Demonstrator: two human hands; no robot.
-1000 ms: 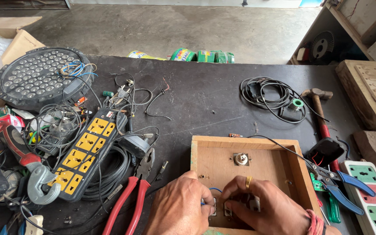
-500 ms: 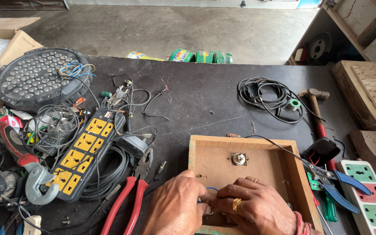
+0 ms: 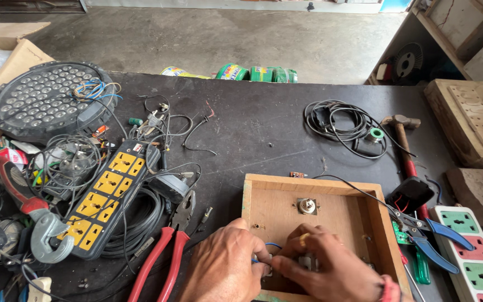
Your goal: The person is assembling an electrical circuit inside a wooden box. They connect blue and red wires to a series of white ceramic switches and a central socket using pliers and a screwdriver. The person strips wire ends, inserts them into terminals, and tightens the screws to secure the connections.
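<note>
Left hand point(image 3: 225, 268) pinches blue wire point(image 3: 272, 246); right hand point(image 3: 331, 265) pinches small fitting point(image 3: 306, 262) inside wooden box point(image 3: 252, 210). Advice: steady fitting, feed wire slowly.

Soft even daylight, sharp, faint shadows

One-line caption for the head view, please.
Left hand and right hand pinch a blue wire inside a shallow wooden box, red-handled pliers alongside.
</note>
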